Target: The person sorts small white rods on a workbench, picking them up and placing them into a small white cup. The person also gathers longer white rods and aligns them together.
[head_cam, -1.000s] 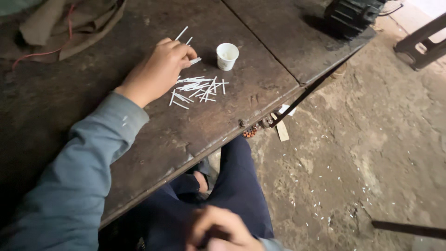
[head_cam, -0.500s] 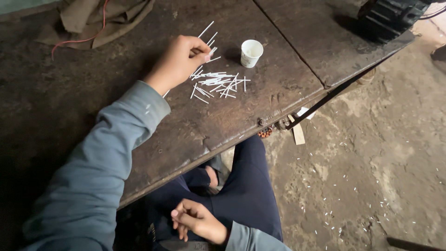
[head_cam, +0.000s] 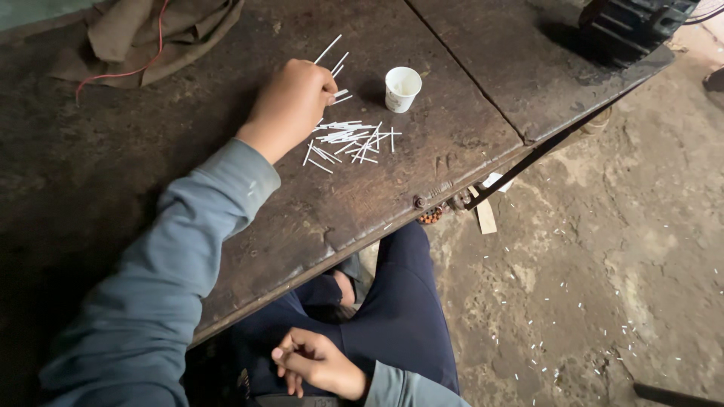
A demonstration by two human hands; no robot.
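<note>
The wooden table (head_cam: 422,188) fills most of my view, dark and worn, with a crumpled brown cloth (head_cam: 151,34) at its far left corner and a black machine (head_cam: 626,26) at the far right corner. Compared with a second ago, my left hand (head_cam: 290,105) is off the heap and lifted a little toward the far edge, and white sticks now fan out of my fist. So I've gathered a bunch, and the picking-up part looks done for this handful. My fingers (head_cam: 320,83) are clenched around those sticks (head_cam: 332,56), their tips pointing to the far edge. The loose pile of sticks (head_cam: 351,139) lies just beside my knuckles, toward the near edge. The small white cup (head_cam: 401,89) stands just right of my fist. My right hand (head_cam: 317,365) rests half curled on my lap, holding nothing I can see.
</note>
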